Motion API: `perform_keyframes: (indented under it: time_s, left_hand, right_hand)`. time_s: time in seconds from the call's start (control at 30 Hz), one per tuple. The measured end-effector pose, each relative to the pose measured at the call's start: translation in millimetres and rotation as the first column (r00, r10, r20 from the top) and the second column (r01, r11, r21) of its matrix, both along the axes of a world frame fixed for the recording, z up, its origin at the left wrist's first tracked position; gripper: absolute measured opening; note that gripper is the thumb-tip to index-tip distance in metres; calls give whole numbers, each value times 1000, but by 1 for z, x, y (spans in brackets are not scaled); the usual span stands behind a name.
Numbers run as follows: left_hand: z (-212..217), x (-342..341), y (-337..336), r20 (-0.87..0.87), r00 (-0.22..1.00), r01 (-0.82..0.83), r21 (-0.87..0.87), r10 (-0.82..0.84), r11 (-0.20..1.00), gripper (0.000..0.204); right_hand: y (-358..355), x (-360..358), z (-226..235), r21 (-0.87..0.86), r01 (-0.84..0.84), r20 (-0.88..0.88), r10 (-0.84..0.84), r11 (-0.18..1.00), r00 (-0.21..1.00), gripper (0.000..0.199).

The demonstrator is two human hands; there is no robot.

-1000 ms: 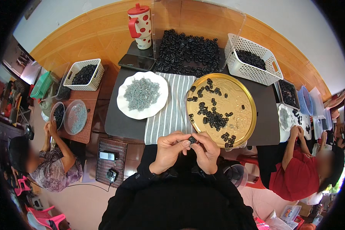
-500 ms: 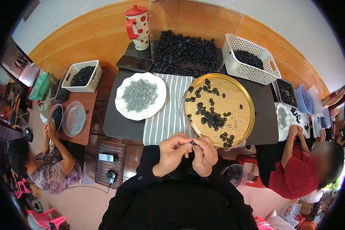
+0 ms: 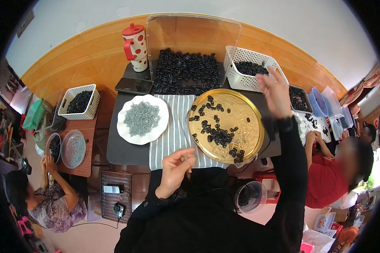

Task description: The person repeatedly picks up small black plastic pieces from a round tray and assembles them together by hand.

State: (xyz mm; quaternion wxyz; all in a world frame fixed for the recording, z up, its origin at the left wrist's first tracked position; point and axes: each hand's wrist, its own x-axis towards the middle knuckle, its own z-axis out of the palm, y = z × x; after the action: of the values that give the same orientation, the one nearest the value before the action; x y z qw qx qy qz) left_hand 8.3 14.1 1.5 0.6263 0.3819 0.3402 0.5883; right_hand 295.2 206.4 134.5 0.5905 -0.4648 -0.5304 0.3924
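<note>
My left hand hovers over the front edge of the striped cloth, fingers curled and thumb pressed in; whatever it pinches is too small to make out. Out to the right, my right hand is raised beside the white perforated basket, slightly blurred, its fingers apart and nothing visible in them. Small black parts lie scattered on the round gold tray. Left of the cloth, a white scalloped plate carries a heap of small grey screw-like pieces.
Behind the tray, a clear-walled bin holds many black parts. A dotted tumbler and a dark phone stand at the back left. Co-workers sit on both sides, one in patterned clothing, one in red.
My hands were together over the cloth's front edge, fingers meeting on a small dark piece. Now they are apart: the right has swung up and right to the basket. The view has shifted.
</note>
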Motion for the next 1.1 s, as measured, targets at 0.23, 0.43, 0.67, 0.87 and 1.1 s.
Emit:
perform_keyframes:
  time_s: [0.23,0.43,0.67,0.87,1.1]
  left_hand:
    - [-12,-11,-3,-35,997,-76,-56,74,996,21]
    - [-12,-5,-1,-74,996,41,-61,-45,997,19]
    - [-17,-9,-4,-103,993,57,-49,-62,997,19]
    - [-15,-3,4,-113,989,87,-35,-90,996,19]
    - [1,16,5,13,998,60,-29,-59,998,23]
  right_hand:
    - [0,-2,-50,-240,-156,346,234,958,909,15]
    - [-21,-57,-97,-176,-381,863,329,907,384,17]
    - [-9,-67,-109,-219,-372,892,339,902,298,14]
    - [-22,-58,-112,-51,-442,963,161,895,214,14]
    - [-126,-92,-77,-181,-495,550,505,850,665,6]
